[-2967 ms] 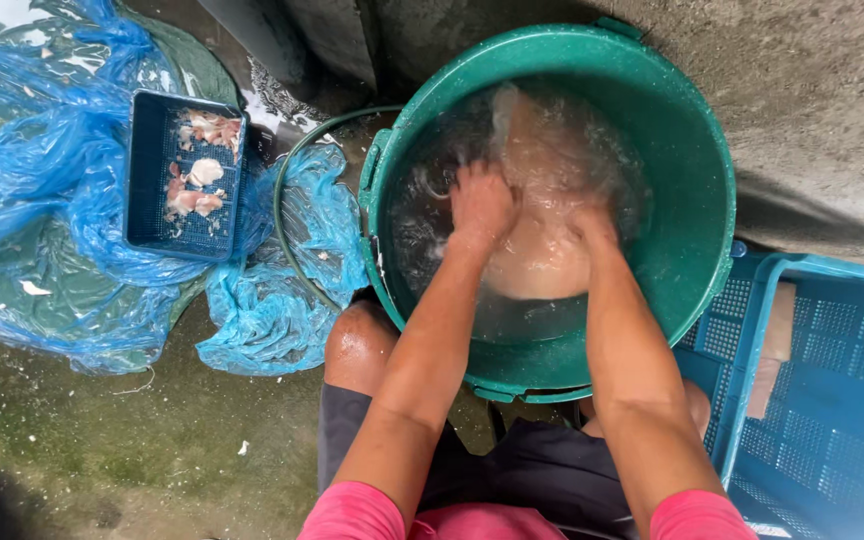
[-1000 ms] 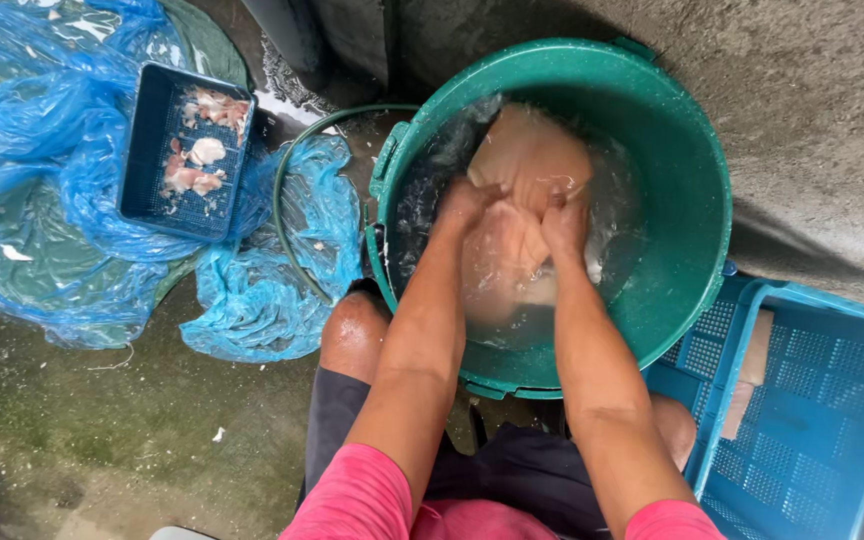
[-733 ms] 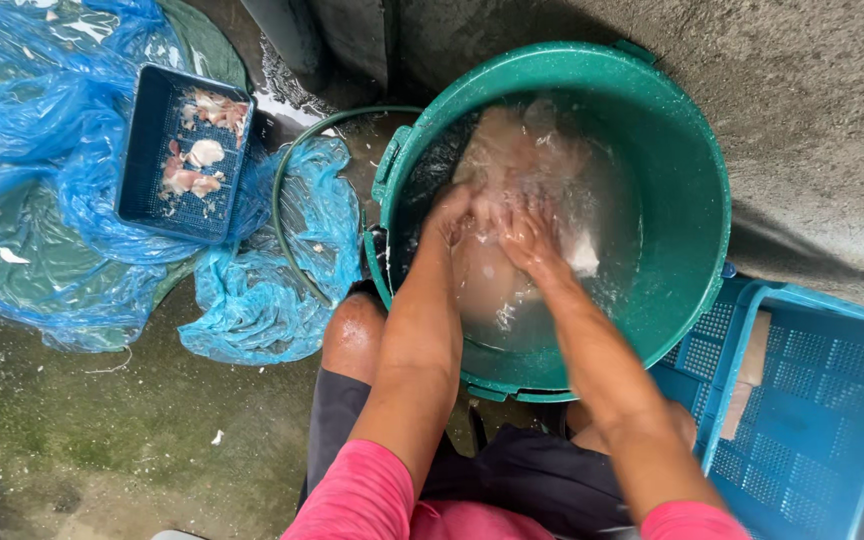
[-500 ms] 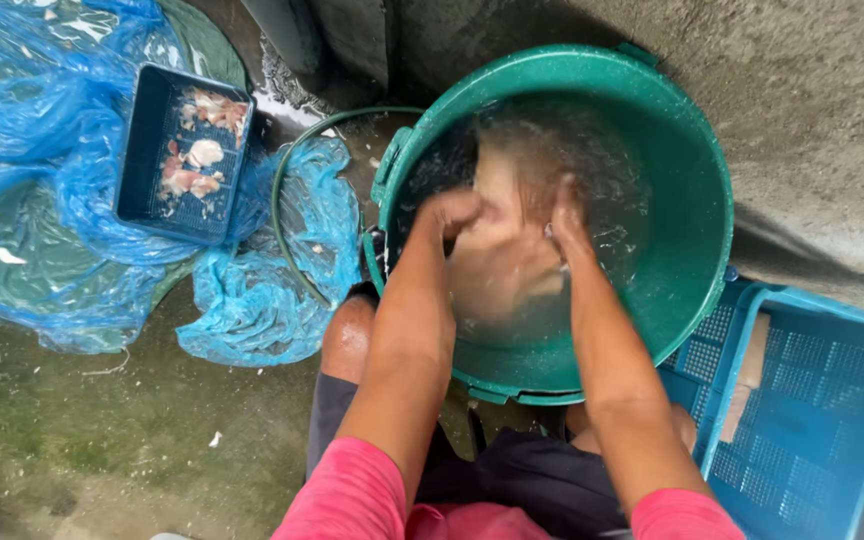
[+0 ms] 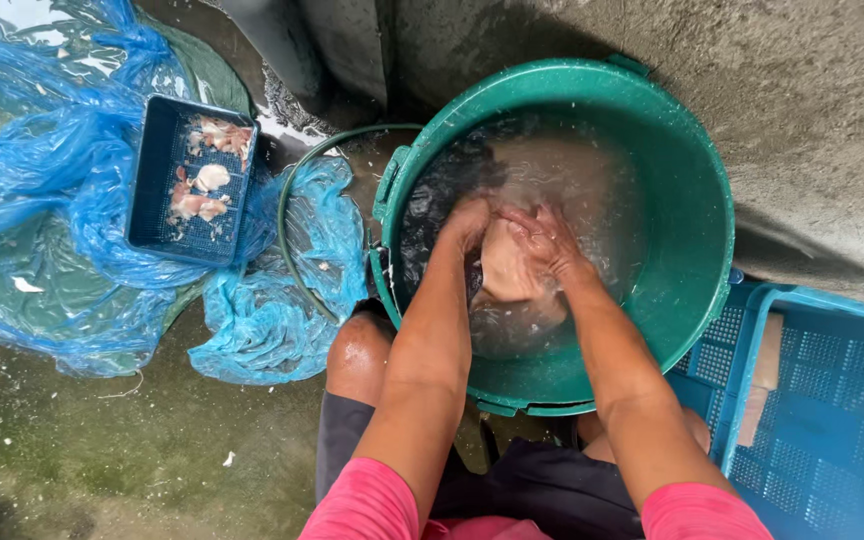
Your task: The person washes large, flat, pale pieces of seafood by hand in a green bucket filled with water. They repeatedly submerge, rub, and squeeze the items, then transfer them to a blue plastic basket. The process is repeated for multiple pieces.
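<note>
Head view. I see both hands down in the green bucket (image 5: 697,300), which I take as my landmark. The bucket holds murky water with bubbles on top.

My left hand (image 5: 467,222) is curled, fingers pressed together against the upper left edge of a pale piece of meat (image 5: 508,268) lying half under the water near the bucket's middle. My right hand (image 5: 544,238) lies over the meat's upper right side, fingers a little spread and bent onto it. The two hands touch each other above the meat.

The bucket's wire handle (image 5: 292,240) hangs out to its left, over crumpled blue plastic sheeting (image 5: 42,170). Further left of the bucket, a small dark blue tray (image 5: 152,180) sits on that sheeting with pale scraps (image 5: 207,185) in it.

Just right of the bucket, touching its lower rim, is a blue slotted crate (image 5: 832,400). Below the bucket: wet concrete floor (image 5: 132,450), my knees, pink sleeves.
</note>
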